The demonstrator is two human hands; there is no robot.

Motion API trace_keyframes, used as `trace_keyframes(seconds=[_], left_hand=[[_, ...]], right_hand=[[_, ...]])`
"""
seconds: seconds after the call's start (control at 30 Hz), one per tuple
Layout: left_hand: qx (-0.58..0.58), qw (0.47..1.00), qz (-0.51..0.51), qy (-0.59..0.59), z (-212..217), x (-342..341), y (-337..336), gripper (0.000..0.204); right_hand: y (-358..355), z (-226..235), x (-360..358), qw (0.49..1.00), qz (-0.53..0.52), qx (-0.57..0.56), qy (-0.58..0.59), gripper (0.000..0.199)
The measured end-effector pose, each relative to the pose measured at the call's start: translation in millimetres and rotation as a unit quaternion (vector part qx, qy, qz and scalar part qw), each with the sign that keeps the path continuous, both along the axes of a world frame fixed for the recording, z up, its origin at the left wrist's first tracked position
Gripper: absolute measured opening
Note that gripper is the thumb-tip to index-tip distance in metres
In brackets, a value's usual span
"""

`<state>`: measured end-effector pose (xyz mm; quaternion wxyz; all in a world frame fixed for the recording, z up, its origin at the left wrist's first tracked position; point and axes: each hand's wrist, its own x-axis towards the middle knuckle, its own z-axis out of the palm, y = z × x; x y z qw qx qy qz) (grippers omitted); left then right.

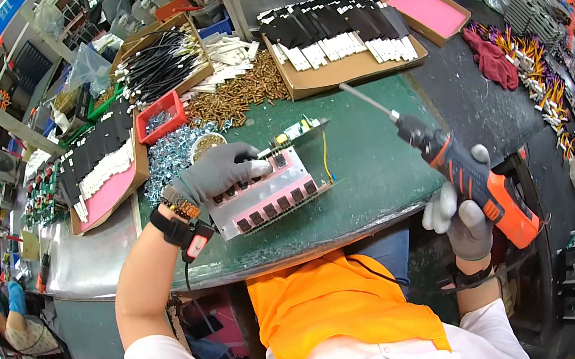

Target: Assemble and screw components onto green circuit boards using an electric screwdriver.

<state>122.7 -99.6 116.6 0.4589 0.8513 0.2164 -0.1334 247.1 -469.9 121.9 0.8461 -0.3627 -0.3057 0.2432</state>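
My left hand [223, 170], in a grey glove, lies over the upper left part of a metal heat sink assembly [264, 197], its fingers curled onto the upper row of small black components. The lower row of black components shows along the near edge. A circuit board [299, 131] with a yellow wire stands at the assembly's far side. My right hand [468, 217], gloved with pale fingertips, is wrapped round an orange and black electric screwdriver [469, 177]. Its long bit points up and to the left, raised above the table and apart from the assembly. What lies beneath my left fingers is hidden.
Behind the assembly lie loose brass-coloured screws [237, 96], silvery screws [174, 152], a small bowl [208, 145] and a red bin [161, 117]. Cardboard trays [354, 77] hold black-and-white strips. A red cloth [490, 59] and bundled wires [539, 79] are at right.
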Motion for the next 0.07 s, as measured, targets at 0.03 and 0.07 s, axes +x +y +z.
trace_keyframes(seconds=[0.03, 0.07], left_hand=[[-0.012, 1.0, -0.006, -0.002, -3.4, -0.3, 0.4, 0.049], [-0.032, 0.999, -0.015, 0.012, -10.1, 3.1, 4.4, 0.053]], right_hand=[[-2.9, -3.9, 10.3, 0.999, 0.022, -0.001, -0.036, 0.068], [0.1, -1.7, 13.1, 0.999, 0.022, -0.002, -0.039, 0.068]])
